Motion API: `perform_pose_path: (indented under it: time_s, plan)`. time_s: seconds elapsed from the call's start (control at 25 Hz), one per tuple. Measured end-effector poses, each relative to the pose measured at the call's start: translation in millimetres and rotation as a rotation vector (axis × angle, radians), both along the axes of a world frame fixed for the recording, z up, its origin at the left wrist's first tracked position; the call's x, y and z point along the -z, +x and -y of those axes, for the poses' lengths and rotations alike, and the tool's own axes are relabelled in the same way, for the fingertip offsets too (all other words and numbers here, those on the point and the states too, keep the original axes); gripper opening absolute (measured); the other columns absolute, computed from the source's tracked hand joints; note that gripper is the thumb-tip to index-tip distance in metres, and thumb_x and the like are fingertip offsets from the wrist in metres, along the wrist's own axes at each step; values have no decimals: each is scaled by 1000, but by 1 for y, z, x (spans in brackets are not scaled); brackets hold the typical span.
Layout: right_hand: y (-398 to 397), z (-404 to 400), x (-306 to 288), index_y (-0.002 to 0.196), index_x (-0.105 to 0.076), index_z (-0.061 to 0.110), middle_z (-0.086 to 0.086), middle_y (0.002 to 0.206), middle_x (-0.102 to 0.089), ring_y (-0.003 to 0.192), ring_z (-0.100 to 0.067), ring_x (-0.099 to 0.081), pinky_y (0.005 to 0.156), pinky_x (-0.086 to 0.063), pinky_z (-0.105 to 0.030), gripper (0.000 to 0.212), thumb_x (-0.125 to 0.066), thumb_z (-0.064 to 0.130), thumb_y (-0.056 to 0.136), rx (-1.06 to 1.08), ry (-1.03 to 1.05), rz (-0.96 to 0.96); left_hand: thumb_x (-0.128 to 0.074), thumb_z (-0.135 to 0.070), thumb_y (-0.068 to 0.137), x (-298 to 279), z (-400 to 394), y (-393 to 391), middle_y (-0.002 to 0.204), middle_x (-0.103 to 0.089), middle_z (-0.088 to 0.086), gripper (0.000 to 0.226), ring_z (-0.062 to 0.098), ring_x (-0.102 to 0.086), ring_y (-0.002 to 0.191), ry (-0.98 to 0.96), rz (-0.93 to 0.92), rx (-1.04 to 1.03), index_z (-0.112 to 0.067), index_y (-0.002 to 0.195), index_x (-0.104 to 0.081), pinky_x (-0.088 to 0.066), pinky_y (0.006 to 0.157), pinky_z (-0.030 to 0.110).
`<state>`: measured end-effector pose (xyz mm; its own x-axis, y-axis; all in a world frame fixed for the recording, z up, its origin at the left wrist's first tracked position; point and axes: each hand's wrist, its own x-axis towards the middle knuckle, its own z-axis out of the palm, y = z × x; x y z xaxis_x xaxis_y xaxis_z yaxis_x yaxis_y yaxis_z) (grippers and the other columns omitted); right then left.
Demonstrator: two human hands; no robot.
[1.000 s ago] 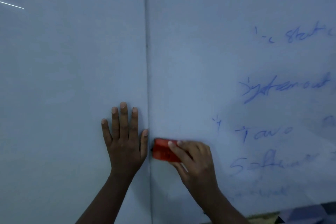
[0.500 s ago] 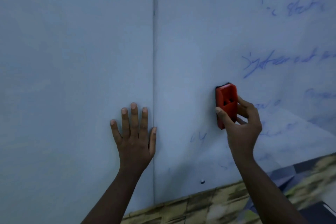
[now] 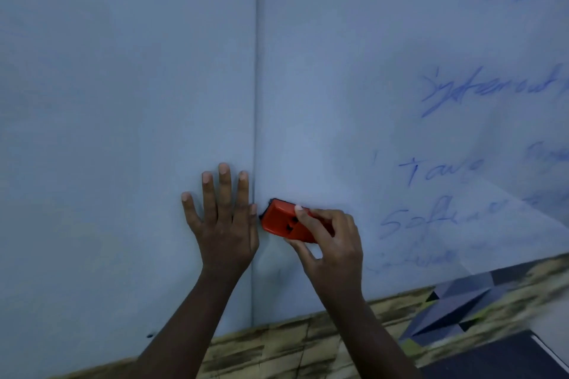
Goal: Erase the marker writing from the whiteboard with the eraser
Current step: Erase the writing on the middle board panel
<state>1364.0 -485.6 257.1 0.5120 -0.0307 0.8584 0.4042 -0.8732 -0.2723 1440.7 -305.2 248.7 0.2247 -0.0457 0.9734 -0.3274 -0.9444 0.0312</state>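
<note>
We see the whiteboard [image 3: 123, 101] filling most of the view, two pale panels meeting at a vertical seam [image 3: 255, 86]. Blue marker writing [image 3: 446, 92] runs in several lines down the right panel, smeared and faint toward the bottom. Flat on the left panel, just beside the seam, lies our left hand [image 3: 224, 224]. Our right hand [image 3: 332, 243] presses a red eraser [image 3: 283, 221] onto the right panel, close to the seam.
</note>
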Motion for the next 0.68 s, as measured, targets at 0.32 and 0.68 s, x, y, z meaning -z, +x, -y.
perform_pose_path:
  time_s: [0.32,0.68]
  plan:
    - [7,61,-33,124,-70,15,-3,114,-63,107,-15,-64,89,-58,-34,56,-94,19,74,-27,561,78,-37,-27,113,11,1,-3,178,-1,12,62,34,-1,165,14,-10,-29,-10,169,-15,-2,130,62]
    - [8,30,-43,132,-69,14,-3,106,-57,95,-19,-63,80,-58,-32,61,-91,27,77,-56,536,72,-35,-23,113,23,11,5,176,-12,17,59,38,-10,163,-32,48,-64,-2,167,-22,-5,129,64]
